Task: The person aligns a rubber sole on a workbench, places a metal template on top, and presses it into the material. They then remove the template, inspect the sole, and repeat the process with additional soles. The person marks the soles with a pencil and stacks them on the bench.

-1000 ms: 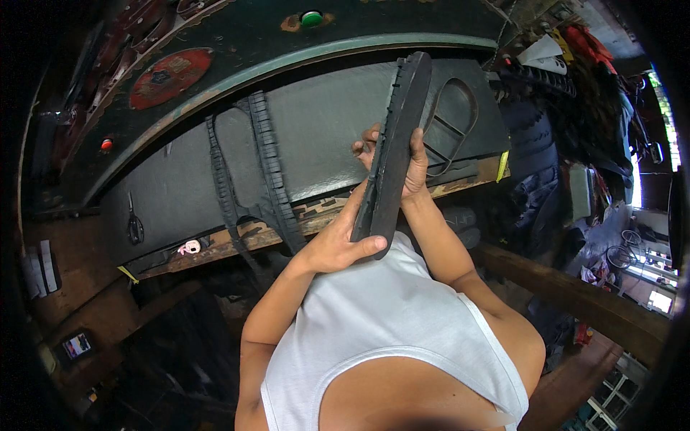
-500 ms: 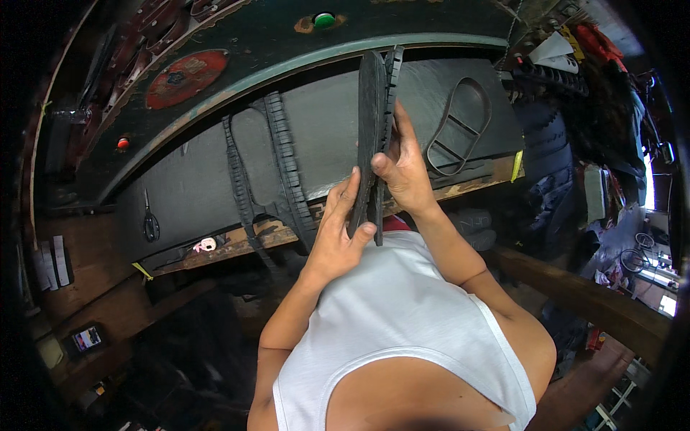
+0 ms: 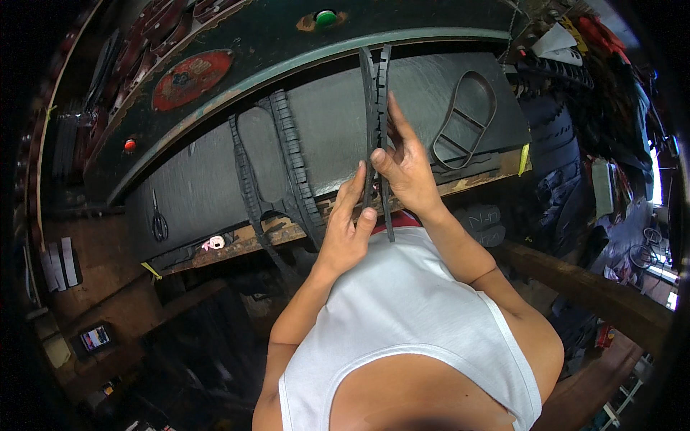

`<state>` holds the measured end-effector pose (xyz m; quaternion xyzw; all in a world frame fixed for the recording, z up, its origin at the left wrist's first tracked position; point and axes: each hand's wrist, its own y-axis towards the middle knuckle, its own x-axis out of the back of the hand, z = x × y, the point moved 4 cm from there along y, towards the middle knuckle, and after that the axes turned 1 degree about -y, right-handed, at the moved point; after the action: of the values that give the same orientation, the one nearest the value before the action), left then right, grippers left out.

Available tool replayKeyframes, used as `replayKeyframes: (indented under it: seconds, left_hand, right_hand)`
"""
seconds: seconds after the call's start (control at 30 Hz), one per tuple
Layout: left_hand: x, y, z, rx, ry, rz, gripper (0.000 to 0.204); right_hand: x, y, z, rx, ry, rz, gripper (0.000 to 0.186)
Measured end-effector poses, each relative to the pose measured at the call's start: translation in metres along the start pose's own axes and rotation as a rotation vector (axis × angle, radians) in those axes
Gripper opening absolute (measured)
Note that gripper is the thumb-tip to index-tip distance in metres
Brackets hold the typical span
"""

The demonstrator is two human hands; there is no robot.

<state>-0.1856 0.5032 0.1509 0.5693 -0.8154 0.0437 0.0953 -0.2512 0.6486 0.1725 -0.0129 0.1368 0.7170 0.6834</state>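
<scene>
Head view: two black rubber slabs, seen edge-on, are held between both hands in front of the bench. The left hand and right hand each have their grip closed on them. I'd guess they're moderately light, springy but firm, hardly fragile; the notched tread should resist slipping, so the long edges suit holding. Rightward lies a sole-shaped frame; leftward, a cut-out tread piece and scissors.

It's a workshop in here. A push-button machine spans the bench; scissors lie left, a sole-shaped frame right.
</scene>
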Motion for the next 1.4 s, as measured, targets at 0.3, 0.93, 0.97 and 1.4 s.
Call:
replayKeyframes:
  seconds: [0.3,0.93,0.97,1.4]
  left_hand:
    - [-0.004,0.002,0.003,0.045,-0.096,0.017,0.073]
    - [0.01,0.006,0.013,0.174,-0.255,-0.006,0.083]
    - [0.009,0.007,0.015,0.178,-0.272,-0.013,0.082]
    - [0.004,0.011,0.017,0.188,0.069,-0.051,0.072]
  right_hand:
    - [-0.002,0.0,0.0,-0.055,0.008,-0.028,0.105]
    - [0.002,0.009,-0.025,-0.183,0.177,-0.04,0.093]
    - [0.001,0.009,-0.027,-0.203,0.151,-0.037,0.092]
    - [-0.023,0.008,-0.039,-0.276,0.045,-0.217,0.072]
